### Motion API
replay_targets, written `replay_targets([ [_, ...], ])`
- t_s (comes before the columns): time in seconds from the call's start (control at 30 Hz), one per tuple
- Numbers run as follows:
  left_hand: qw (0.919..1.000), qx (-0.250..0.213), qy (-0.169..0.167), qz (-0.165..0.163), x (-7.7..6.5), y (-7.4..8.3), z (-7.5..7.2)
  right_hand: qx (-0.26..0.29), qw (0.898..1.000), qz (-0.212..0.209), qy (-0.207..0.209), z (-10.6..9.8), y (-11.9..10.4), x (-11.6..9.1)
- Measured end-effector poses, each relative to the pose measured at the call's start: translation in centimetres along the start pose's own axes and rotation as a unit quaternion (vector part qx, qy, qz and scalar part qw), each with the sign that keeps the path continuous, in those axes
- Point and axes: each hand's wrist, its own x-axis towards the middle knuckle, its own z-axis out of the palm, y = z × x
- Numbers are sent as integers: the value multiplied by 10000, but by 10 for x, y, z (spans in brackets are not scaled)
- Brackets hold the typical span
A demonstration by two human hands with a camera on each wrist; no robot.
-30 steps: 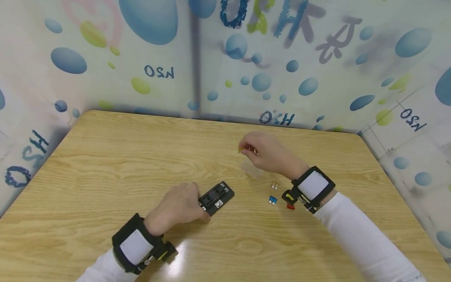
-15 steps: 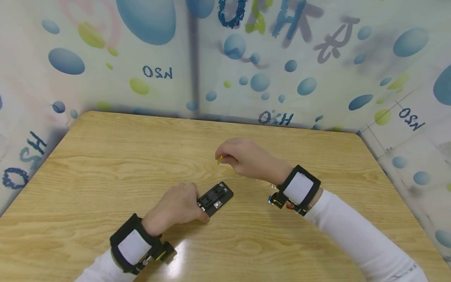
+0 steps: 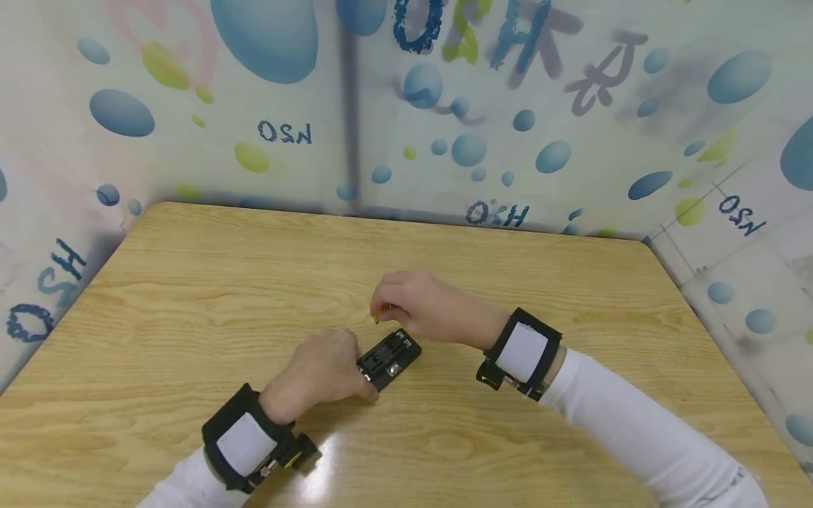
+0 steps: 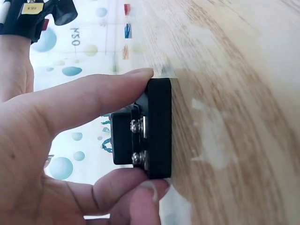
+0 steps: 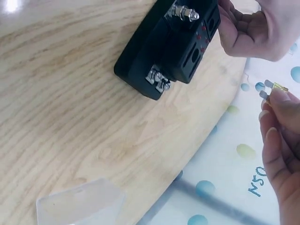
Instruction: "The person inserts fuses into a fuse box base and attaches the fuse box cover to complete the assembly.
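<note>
Thumb and fingers of the left hand (image 3: 320, 367) grip the black box (image 3: 389, 358) from opposite sides, at the end of it nearest that hand. The box is near the middle of the wooden table (image 3: 222, 282), low at its surface; I cannot tell whether it touches the wood. Its raised middle bears slots, holes and red marks, and metal screws (image 4: 136, 126) stand along its edge. The right hand (image 3: 419, 303) is just beyond the far end of the box, its thumb and fingertips pinched narrow on a yellow fuse (image 5: 277, 88), whose two flat metal prongs stick out past the fingers. The fuse is up in the air, apart from the box. In the right wrist view a clear cover (image 5: 79, 204) lies on the table. Three small pieces, red (image 4: 127, 9), blue (image 4: 128, 31) and orange (image 4: 125, 51), show in a row at the top of the left wrist view, well apart from the box. White sleeves (image 3: 635, 423) and black wrist straps (image 3: 522, 353) cover the arms, and a wall (image 3: 203, 155) with blue and green spots rises behind the table.
</note>
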Motion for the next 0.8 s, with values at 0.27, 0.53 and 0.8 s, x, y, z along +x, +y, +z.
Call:
replay_targets([
  [0.27, 10000, 7, -15, -8, 1, 0, 0, 154, 9996, 58, -224, 14, -5, -1],
  [0.53, 10000, -77, -2, 21, 1, 0, 0, 263, 9989, 96, -381, 31, -9, -4],
  [0.8, 9997, -216, -111, 7, 2, 0, -1, 405, 9988, 192, -183, 45, -6, -5],
])
